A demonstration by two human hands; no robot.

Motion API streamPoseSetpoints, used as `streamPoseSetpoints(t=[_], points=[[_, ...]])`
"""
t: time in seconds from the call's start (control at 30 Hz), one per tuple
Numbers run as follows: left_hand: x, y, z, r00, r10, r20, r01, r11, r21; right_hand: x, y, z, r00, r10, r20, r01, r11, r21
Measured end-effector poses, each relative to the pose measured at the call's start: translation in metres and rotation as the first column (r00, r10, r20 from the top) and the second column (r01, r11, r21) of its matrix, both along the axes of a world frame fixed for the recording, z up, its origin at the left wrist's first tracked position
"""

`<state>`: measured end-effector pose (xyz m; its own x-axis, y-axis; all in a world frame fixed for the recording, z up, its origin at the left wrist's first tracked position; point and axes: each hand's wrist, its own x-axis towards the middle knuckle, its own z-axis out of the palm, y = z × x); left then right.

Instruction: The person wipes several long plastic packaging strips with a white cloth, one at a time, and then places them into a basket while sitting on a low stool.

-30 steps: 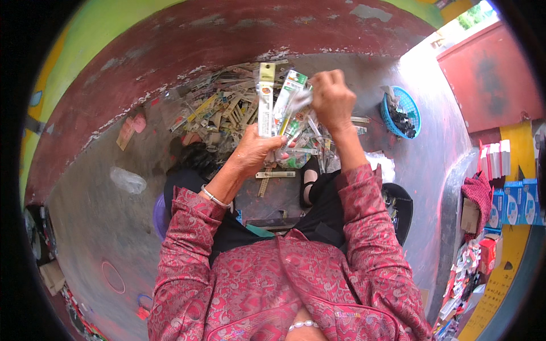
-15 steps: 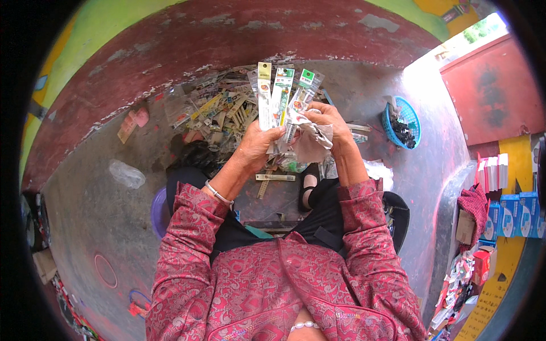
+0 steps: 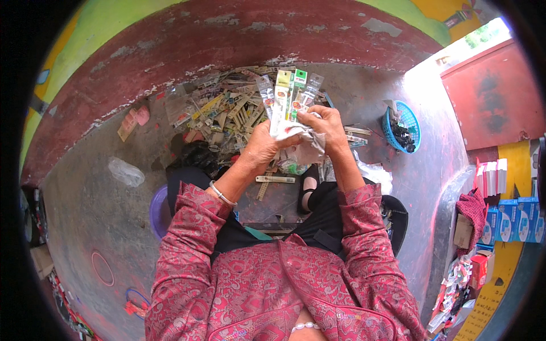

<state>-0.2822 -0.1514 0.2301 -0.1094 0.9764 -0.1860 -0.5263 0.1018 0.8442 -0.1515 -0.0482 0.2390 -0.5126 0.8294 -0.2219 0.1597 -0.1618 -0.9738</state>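
Note:
My left hand is closed around the lower ends of several slim hanging packets, fanned upright. Their tops are yellow, green and clear grey, with punched hanging holes. My right hand pinches a crumpled greyish-white cloth and presses it against the packets' right side. The cloth and fingers hide the packets' lower parts. Beyond both hands, a loose heap of similar slim packets lies on the floor. One pale packet lies apart, near my shoe.
A blue basket with black items stands to the right. A purple tub is at my left leg, near a clear plastic bag. Blue boxes line the right side; a dark red wall rises behind the heap.
The fanned packets have shifted, bunching closer together and sitting slightly lower. My right hand and the cloth have moved in nearer to my left hand.

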Motion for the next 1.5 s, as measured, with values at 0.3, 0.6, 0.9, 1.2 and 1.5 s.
streamPoseSetpoints(t=[0.3, 0.6, 0.9, 1.2, 1.5], points=[[-0.008, 0.001, 0.000, 0.990, -0.086, 0.108, 0.088, 0.996, -0.013, 0.002, -0.003, 0.006, 0.982, 0.048, -0.183, -0.076, 0.986, -0.150], [-0.012, 0.005, -0.007, 0.971, -0.006, 0.239, -0.003, 0.999, 0.034, 0.011, 0.004, 0.009, 0.985, 0.018, -0.173, -0.050, 0.983, -0.179], [-0.010, 0.006, -0.021, 0.981, 0.171, 0.090, -0.175, 0.984, 0.035, 0.016, 0.002, 0.016, 0.999, -0.033, -0.001, 0.033, 0.998, 0.054], [0.001, 0.002, -0.005, 0.990, 0.140, -0.019, -0.140, 0.990, -0.007, -0.023, -0.023, 0.009, 0.967, -0.192, 0.169, -0.154, 0.087, 0.984], [-0.008, 0.001, -0.011, 0.986, 0.133, 0.101, -0.125, 0.989, -0.078, 0.032, 0.050, 0.008, 0.571, -0.790, 0.225, 0.041, 0.301, 0.953]])
